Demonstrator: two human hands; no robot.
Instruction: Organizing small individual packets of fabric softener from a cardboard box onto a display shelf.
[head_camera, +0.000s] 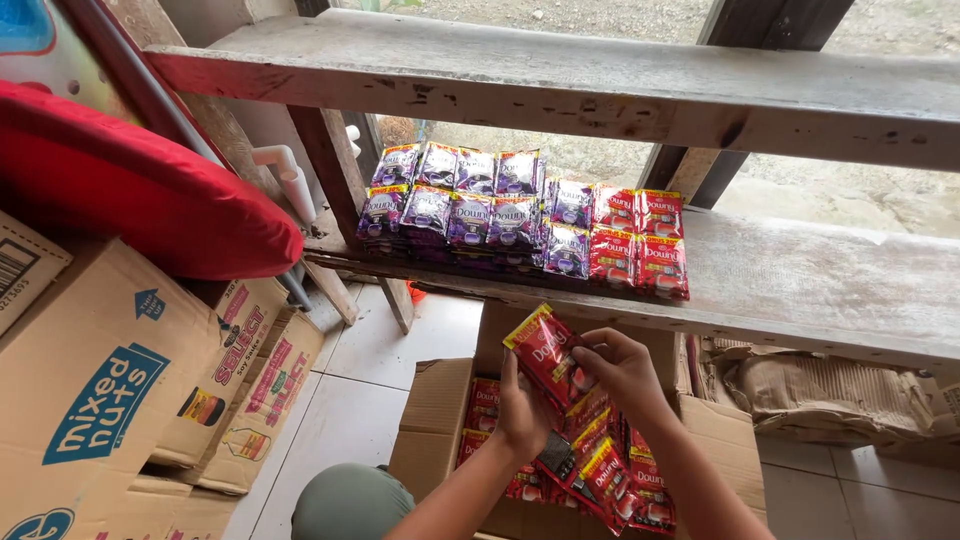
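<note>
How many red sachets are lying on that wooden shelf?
4 red foil sachets show on the worn grey wooden shelf, right of the purple ones: two behind, two in front. Each may top a stack, so more may be hidden beneath.

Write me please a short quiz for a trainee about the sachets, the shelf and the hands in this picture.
1. True or false: the left hand and the right hand both hold the strip of red sachets.
2. Which sachets lie furthest right on the wooden shelf? A) purple sachets B) red sachets on the shelf C) green ones
3. Fill in: the strip hangs down into an open ______.

Key: 1 true. 2 B. 3 cardboard box; more red sachets lie inside it.
</note>
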